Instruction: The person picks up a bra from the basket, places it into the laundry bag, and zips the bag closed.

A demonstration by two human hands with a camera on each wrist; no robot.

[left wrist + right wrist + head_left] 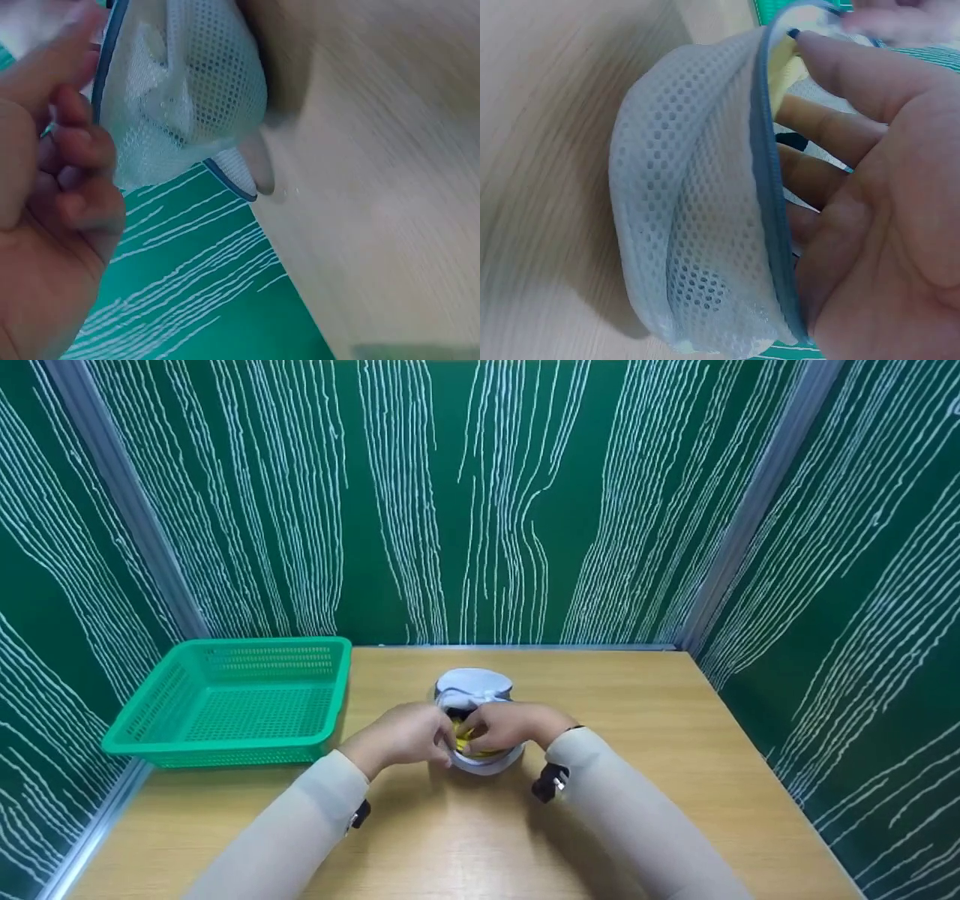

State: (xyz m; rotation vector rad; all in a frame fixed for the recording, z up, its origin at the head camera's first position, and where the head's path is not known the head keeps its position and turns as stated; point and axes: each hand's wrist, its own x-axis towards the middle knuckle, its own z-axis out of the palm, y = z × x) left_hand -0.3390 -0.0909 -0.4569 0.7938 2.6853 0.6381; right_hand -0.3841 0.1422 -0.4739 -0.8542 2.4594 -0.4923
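A white mesh laundry bag with a grey zipper edge stands on the table, its lid folded back behind it. A yellow item and something dark lie inside; the yellow one's kind is hidden by the hands. My left hand grips the bag's rim on the left, its lower fingers curled beside the zipper edge. From the right, my right hand reaches into the opening and pinches the yellow item between thumb and fingers. The right fingers go in past the zipper edge.
A green plastic basket with perforated sides stands to the left on the wooden table. Green panels with white wavy lines rise behind the table and at both sides.
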